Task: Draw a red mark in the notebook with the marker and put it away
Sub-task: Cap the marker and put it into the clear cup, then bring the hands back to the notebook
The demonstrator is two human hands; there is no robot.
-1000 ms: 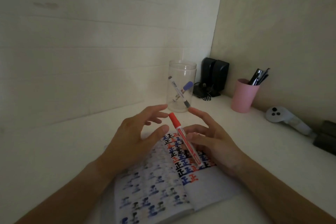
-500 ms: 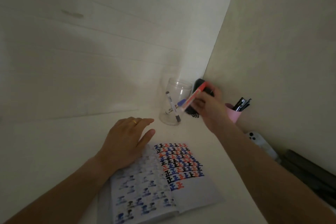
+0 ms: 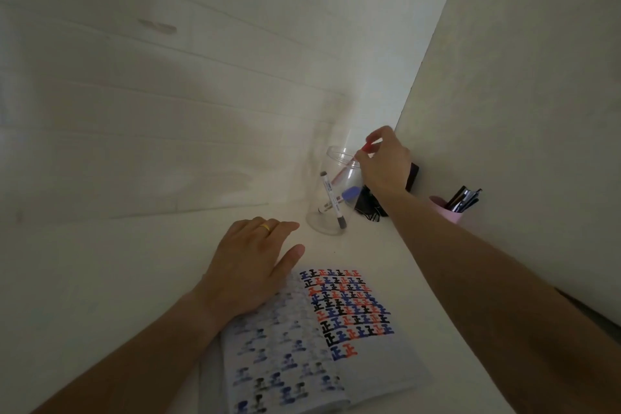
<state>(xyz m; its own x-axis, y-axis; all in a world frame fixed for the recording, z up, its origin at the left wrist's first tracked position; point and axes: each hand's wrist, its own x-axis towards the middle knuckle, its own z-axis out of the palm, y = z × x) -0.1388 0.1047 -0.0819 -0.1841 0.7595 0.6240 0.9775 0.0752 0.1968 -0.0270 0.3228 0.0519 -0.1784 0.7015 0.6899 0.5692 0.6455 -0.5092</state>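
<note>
Nearest you, the notebook lies open on the white desk, its right page filled with rows of 正 tally characters in red, blue and black, and fainter ones showing on the left page. Your left hand rests flat, fingers spread, on the desk with its heel on the notebook's upper left corner, a gold ring on one finger. Farther back, your right hand pinches the red marker by its red cap over the clear jar, the barrel slanting down inside. Two capped markers, one blue-capped, already lean in there; their labels are unreadable. Beyond, a pink cup holds dark pens.
</note>
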